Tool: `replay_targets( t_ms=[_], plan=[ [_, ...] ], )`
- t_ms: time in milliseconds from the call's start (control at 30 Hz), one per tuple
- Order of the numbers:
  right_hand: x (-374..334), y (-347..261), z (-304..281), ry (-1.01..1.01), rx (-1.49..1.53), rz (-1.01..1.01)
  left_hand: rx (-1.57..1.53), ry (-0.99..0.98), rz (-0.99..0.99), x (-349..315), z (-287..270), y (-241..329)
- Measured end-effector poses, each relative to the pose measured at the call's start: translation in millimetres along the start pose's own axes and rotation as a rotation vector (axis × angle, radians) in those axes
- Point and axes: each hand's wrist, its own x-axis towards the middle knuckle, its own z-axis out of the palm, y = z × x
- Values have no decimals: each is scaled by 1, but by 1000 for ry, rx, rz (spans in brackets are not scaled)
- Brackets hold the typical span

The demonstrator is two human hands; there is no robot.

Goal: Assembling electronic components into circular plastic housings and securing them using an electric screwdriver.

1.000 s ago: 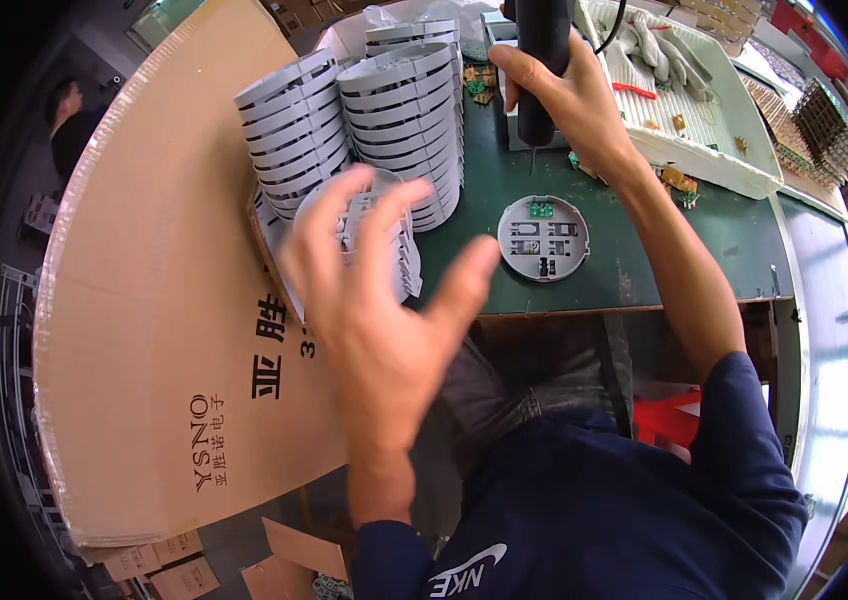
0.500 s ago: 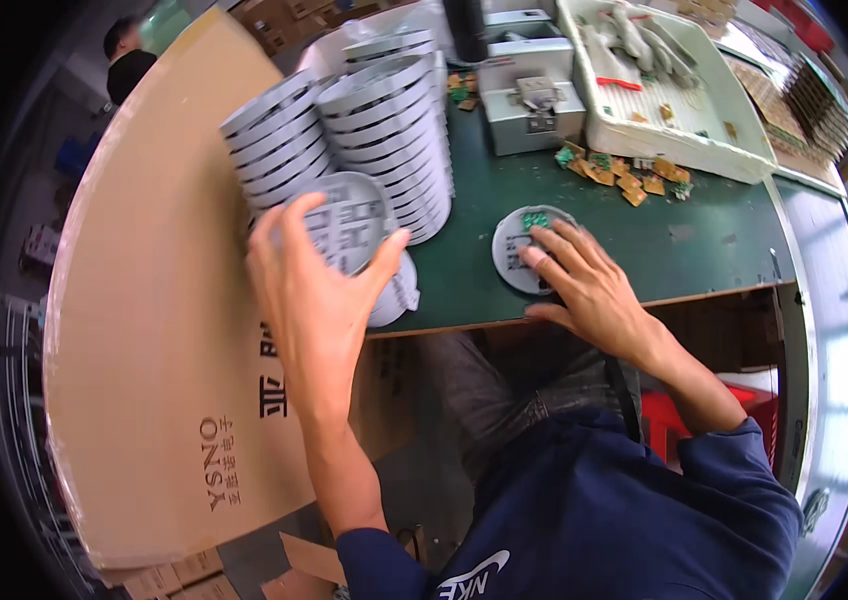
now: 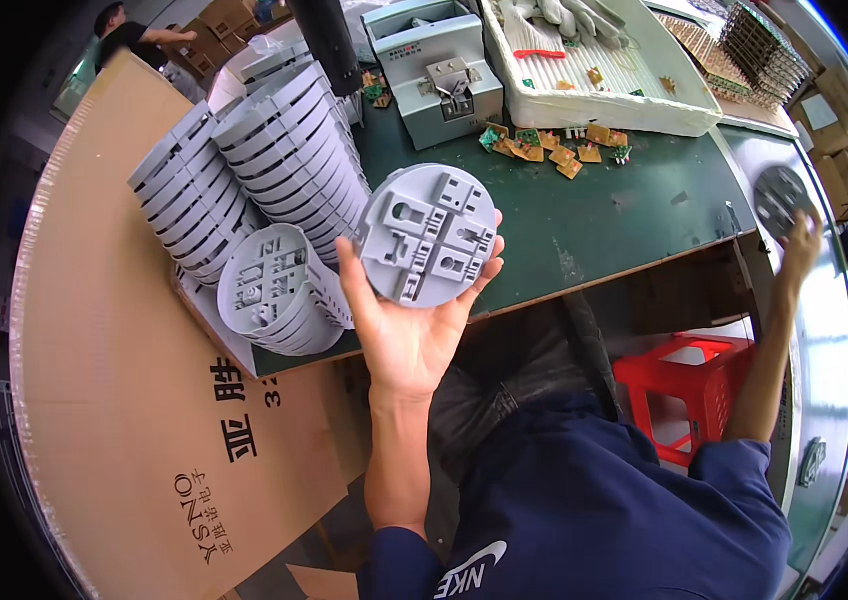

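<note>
My left hand [image 3: 406, 348] grips a round grey plastic housing [image 3: 429, 238] by its rim, above the table's front edge. Molded slots and ridges on its inner face point up at me. Far off to the right, my right hand [image 3: 800, 248] is stretched out with a second round housing [image 3: 782, 200] in its fingers; this one looks darker and a bit blurred. To the left of my left hand stand a tall stack of grey housings [image 3: 294, 140], a second stack [image 3: 184, 195] leaning beside it, and a short stack [image 3: 266, 278] in front.
A grey bench machine [image 3: 436, 80] stands at the back, near a black post [image 3: 327, 40]. Small circuit boards [image 3: 544, 148] lie before a white foam tray [image 3: 609, 108] holding gloves. A large cardboard sheet [image 3: 114, 310] flanks the left; a red stool [image 3: 684, 390] sits below. Another person [image 3: 132, 42] stands far left.
My right hand has lifted the housing from the table and carried it far right. My left hand has moved right, away from the stacks, with its housing. The view has shifted too.
</note>
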Motion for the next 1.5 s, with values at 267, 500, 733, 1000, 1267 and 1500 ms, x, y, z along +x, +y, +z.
replay_targets(
  t_ms=[267, 500, 733, 1000, 1267, 1500],
  plan=[
    [101, 193, -175, -81, -843, 71, 40, 45, -39, 9, -17, -2],
    [35, 10, -66, 70, -683, -504, 270, 130, 22, 14, -20, -3],
    [-143, -124, 122, -887, -78, -550, 527, 222, 166, 8, -25, -5],
    [-174, -123, 190, -626, -363, -792, 2022, 237, 565, 19, -48, -31],
    [-167, -119, 174, -785, -260, -735, 1868, 204, 809, 14, -44, -28],
    [-179, -144, 145, -1127, 430, 9, 1367, 130, 518, 21, -5, -41]
  ],
)
